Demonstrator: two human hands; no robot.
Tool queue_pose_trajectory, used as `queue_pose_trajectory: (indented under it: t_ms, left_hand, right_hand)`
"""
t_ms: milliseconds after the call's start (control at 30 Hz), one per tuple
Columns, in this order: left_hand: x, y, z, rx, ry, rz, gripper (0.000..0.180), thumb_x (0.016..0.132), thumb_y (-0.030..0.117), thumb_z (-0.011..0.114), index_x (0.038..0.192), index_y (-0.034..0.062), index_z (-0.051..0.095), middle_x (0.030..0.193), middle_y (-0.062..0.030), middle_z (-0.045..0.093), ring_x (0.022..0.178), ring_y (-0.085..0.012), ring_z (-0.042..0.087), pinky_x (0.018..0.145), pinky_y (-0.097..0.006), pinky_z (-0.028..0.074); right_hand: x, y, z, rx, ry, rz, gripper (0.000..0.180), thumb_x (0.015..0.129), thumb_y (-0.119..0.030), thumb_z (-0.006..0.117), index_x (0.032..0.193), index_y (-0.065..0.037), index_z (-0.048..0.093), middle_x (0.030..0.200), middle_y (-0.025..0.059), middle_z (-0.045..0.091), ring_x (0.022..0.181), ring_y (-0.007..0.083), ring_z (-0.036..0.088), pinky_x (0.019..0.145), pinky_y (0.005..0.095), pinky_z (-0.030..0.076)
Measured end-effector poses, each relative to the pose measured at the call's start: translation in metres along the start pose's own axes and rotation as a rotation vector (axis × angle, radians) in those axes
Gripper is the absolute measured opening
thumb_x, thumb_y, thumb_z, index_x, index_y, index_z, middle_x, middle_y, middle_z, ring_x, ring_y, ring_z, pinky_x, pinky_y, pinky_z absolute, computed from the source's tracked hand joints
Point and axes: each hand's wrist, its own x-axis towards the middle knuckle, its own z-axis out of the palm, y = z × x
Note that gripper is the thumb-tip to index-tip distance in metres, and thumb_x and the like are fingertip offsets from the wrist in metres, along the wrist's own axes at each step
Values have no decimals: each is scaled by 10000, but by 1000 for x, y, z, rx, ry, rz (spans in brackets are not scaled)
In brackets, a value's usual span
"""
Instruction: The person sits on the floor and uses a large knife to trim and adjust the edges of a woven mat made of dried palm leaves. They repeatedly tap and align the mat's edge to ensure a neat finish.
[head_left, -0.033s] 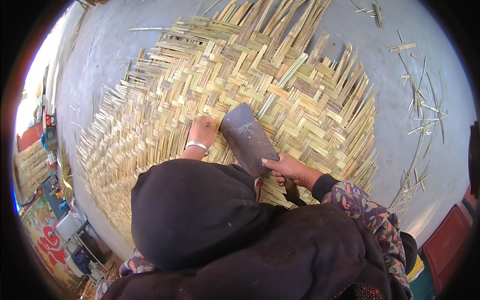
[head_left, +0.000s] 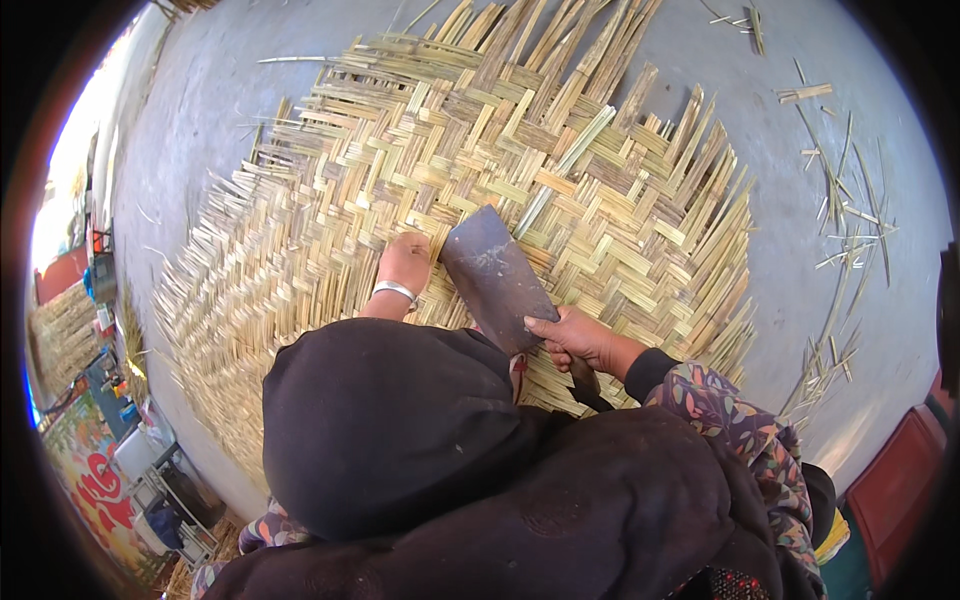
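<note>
While the right hand point(head_left: 573, 337) grips a scuffed, dark cleaver point(head_left: 497, 272), the left hand point(head_left: 405, 262) is curled, contents unclear.

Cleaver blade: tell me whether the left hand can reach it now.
Likely yes: the left hand is close beside the cleaver blade, nothing visible between them, though the right hand holds the cleaver.

A plain black head covering point(head_left: 390, 420) extends into a dark draped garment point(head_left: 600, 500). The right sleeve point(head_left: 722, 405) is purple with a multicoloured leaf print, ending in a black cuff point(head_left: 650, 373). Both hands point(head_left: 405, 262) are bare; a silver-coloured bracelet point(head_left: 396, 292) encircles the left wrist. A red-speckled patch point(head_left: 732, 584) at the lower edge appears beaded.
</note>
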Motion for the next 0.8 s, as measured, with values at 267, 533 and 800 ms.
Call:
queue_pose_trajectory:
  t_ms: [267, 533, 800]
  left_hand:
    - [4, -5, -4, -92, 5, 26, 177, 861, 140, 602, 971, 85, 730, 896, -192, 703, 861, -340, 680, 790, -389, 524]
    - [-7, 20, -11, 27, -10, 47, 148, 838, 181, 634, 897, 61, 699, 849, -187, 696, 824, -343, 674, 753, -406, 516]
    - [-17, 24, -1, 109, 64, 79, 191, 839, 220, 644, 861, 31, 635, 812, -183, 678, 819, -377, 649, 738, -445, 498]
  right_hand:
    - [4, 0, -16, 212, -264, 128, 257, 974, -316, 615, 854, -147, 464, 522, -53, 347, 414, 83, 347, 456, 288, 345]
    - [6, 1, -26, 221, -314, 159, 267, 992, -315, 585, 819, -152, 463, 512, -55, 343, 410, 84, 340, 455, 287, 343]
    - [-8, -6, -26, 171, -285, 163, 282, 976, -324, 614, 825, -154, 447, 518, -57, 340, 415, 80, 340, 443, 278, 339]
